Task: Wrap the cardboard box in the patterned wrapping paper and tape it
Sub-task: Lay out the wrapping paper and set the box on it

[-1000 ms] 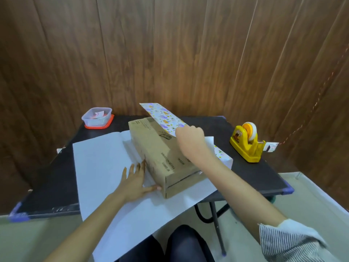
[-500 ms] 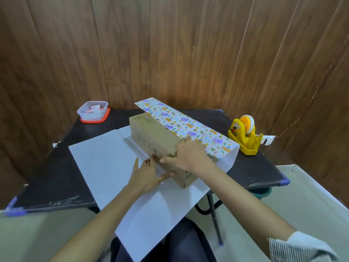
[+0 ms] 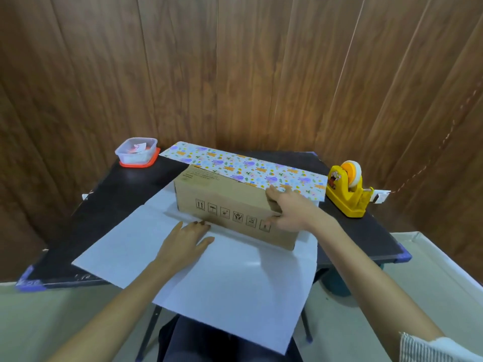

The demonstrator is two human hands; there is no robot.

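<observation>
The long cardboard box (image 3: 224, 205) lies on the wrapping paper (image 3: 230, 278), whose white back faces up and hangs over the table's near edge. The paper's far flap, patterned side up, is folded over the box top (image 3: 248, 171). My left hand (image 3: 188, 239) rests flat on the white paper, fingertips at the foot of the box's near face. My right hand (image 3: 290, 210) grips the box's upper right near edge, fingers on top at the flap's edge and thumb on the near face.
A yellow tape dispenser (image 3: 347, 189) stands on the black table (image 3: 115, 199) to the right of the box. A clear plastic tub on a red lid (image 3: 137, 152) sits at the back left corner. A wood-panelled wall runs behind the table.
The box has swung round so its long printed face is towards me. The patterned flap has come down flat over the top. My right hand has moved to the box's right end.
</observation>
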